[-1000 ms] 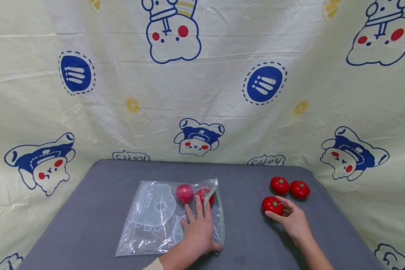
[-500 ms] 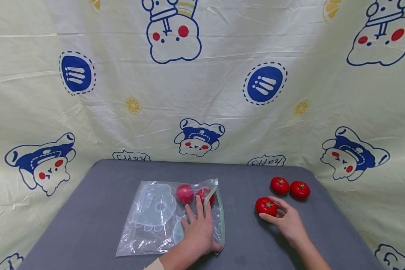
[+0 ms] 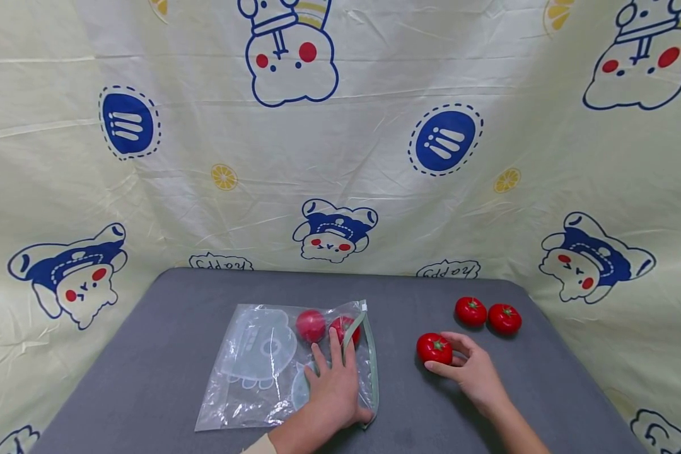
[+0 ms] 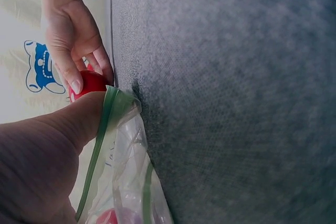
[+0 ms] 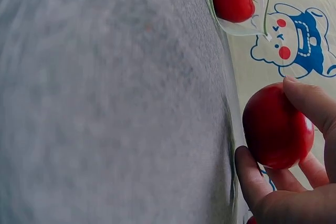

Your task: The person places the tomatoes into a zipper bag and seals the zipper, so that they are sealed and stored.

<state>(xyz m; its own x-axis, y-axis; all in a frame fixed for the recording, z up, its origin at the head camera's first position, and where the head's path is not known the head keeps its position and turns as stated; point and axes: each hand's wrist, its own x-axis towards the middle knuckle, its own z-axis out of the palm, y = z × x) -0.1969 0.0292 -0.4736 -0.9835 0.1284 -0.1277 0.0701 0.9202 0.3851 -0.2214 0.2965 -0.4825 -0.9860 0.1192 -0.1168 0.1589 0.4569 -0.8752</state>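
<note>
A clear zip bag with a green-edged mouth lies on the grey table, its mouth toward the right. Two red tomatoes, a left one and a right one, are inside near its far side. My left hand rests at the bag's mouth, fingers spread and straight. In the left wrist view the green strip stands up beside that hand, leaving a gap. To the right of the bag, my right hand grips another tomato between thumb and fingers; the right wrist view shows this tomato close up.
Two more tomatoes, one beside the other, sit at the table's right, beyond the right hand. Behind the grey table hangs a printed cream curtain.
My right hand has moved left with the gripped tomato, away from the other two and closer to the bag. The left hand and the bag have stayed in place.
</note>
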